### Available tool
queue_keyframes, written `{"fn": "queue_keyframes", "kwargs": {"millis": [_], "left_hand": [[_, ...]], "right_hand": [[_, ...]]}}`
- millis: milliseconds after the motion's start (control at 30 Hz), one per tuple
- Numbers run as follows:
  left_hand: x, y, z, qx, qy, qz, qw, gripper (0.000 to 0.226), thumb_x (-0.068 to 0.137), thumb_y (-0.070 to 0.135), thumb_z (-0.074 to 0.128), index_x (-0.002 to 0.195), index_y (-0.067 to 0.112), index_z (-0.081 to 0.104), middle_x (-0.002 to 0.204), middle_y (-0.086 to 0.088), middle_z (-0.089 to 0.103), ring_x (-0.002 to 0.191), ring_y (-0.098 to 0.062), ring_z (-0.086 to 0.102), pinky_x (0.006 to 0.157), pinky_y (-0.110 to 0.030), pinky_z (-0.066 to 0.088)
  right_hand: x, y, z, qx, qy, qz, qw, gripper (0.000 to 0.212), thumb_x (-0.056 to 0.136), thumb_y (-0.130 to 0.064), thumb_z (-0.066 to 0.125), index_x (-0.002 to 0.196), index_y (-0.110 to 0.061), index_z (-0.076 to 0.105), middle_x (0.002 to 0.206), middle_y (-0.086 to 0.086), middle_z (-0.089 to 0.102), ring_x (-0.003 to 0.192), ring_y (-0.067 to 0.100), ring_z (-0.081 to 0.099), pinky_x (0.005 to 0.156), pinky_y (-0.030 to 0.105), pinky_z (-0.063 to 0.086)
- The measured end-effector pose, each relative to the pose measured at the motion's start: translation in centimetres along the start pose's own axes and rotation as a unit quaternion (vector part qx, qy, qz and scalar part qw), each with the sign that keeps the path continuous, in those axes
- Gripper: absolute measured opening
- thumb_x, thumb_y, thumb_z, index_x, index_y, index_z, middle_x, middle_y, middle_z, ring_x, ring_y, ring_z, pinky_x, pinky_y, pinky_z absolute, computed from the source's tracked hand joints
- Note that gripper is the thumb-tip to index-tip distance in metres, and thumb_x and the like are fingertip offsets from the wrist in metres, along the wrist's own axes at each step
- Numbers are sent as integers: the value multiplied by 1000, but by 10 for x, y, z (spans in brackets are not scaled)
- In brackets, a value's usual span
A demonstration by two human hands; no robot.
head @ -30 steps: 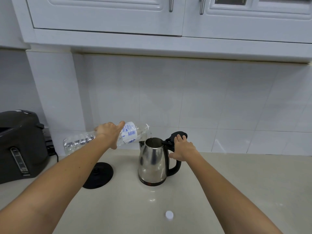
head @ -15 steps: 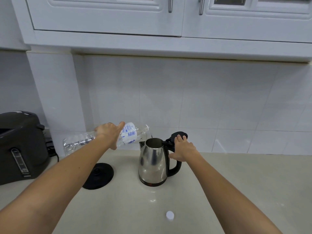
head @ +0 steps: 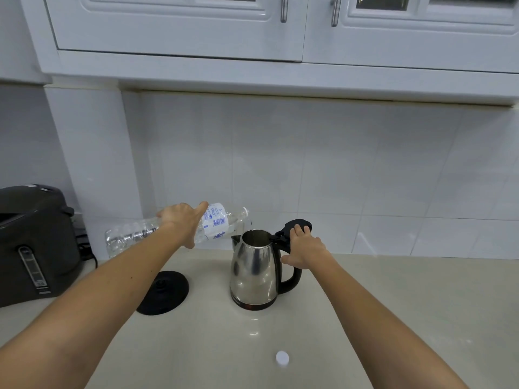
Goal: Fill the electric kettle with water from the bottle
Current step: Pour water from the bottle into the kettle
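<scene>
Standing on the pale counter (head: 379, 304), one steel kettle (head: 254, 272) has its black lid (head: 296, 224) flipped up; the right hand (head: 304, 248) holds the lid back, fingers curled over the handle top; the left hand (head: 182, 221) grips one clear bottle (head: 216, 224) lying nearly level, its mouth over the kettle opening; one black base (head: 165, 296) sits just left, apart; one white cap (head: 282, 357) lies nearer; one dark appliance (head: 33, 242) stands far left.
</scene>
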State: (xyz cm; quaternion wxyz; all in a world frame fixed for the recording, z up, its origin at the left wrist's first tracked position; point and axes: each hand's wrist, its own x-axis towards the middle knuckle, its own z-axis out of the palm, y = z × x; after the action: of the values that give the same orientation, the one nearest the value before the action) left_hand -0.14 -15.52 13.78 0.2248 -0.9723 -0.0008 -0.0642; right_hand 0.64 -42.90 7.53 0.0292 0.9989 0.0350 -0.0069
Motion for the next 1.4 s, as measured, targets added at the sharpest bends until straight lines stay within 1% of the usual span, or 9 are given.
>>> {"fn": "queue_keyframes", "kwargs": {"millis": [733, 833, 933, 1033, 1300, 1400], "left_hand": [[-2, 0, 0, 1, -4, 0, 1000, 84, 72, 30, 75, 136, 22, 22, 87, -4, 47, 74, -23, 52, 83, -43, 58], [-2, 0, 0, 4, -5, 3, 1000, 84, 72, 30, 76, 135, 22, 22, 86, -4, 47, 74, -23, 53, 83, -43, 58], [-2, 1, -1, 5, -4, 5, 1000, 85, 72, 30, 75, 136, 22, 22, 87, -4, 48, 81, -23, 59, 85, -43, 58], [-1, 1, -1, 6, -4, 2, 1000, 84, 71, 30, 75, 136, 23, 21, 88, -4, 48, 78, -23, 55, 85, -43, 57], [-1, 1, 0, 9, 2, 7, 1000, 81, 71, 28, 74, 134, 22, 23, 76, -1, 42, 73, -22, 52, 80, -42, 58], [-1, 1, 2, 6, 7, 7, 1000, 80, 71, 27, 74, 134, 23, 24, 74, -1, 40, 71, -21, 52, 75, -37, 58]], "right_hand": [[0, 0, 0, 0, 1, -1, 1000, 87, 86, -46, 55, 152, -5, 15, 162, 9, 6, 149, 30, 7, 113, 48, 31], [1, 1, 1, 1, 2, -2, 1000, 87, 86, -46, 56, 152, -5, 16, 162, 9, 7, 148, 30, 8, 112, 48, 32], [1, 1, 1, 4, 2, -1, 1000, 89, 86, -47, 56, 152, -5, 14, 162, 9, 7, 149, 30, 7, 113, 48, 31], [1, 1, 2, 4, 2, 0, 1000, 89, 86, -48, 55, 153, -5, 14, 162, 8, 7, 149, 30, 6, 113, 48, 31], [2, 1, 2, 3, 0, -2, 1000, 89, 87, -48, 56, 152, -5, 14, 163, 9, 6, 149, 31, 5, 113, 48, 30], [1, 1, 1, 3, 0, -2, 1000, 89, 87, -48, 56, 152, -5, 14, 163, 9, 6, 149, 31, 5, 113, 48, 30]]}}
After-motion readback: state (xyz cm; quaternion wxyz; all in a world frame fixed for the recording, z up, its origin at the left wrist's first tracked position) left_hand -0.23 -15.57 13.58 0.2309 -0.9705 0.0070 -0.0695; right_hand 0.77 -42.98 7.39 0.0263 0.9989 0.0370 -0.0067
